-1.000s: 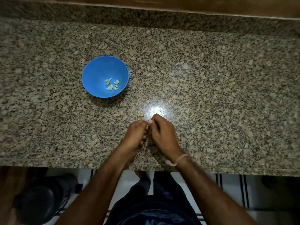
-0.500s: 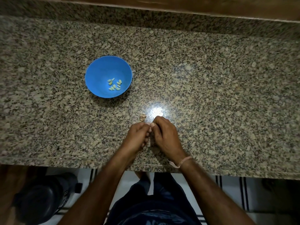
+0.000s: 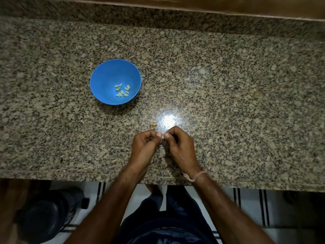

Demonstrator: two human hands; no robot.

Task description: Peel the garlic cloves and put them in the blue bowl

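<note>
Left hand point(image 3: 144, 148) and right hand point(image 3: 181, 147) meet above the surface point(image 3: 228, 85), both grips clamped on one garlic clove point(image 3: 162, 136), blue bowl point(image 3: 109, 76) nearby.

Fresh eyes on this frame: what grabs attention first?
The blue bowl, left of centre on the granite counter, holds peeled cloves. Near the front edge the left hand and right hand meet, pinching a small garlic clove between their fingertips, with a bright glare spot just beyond.
</note>
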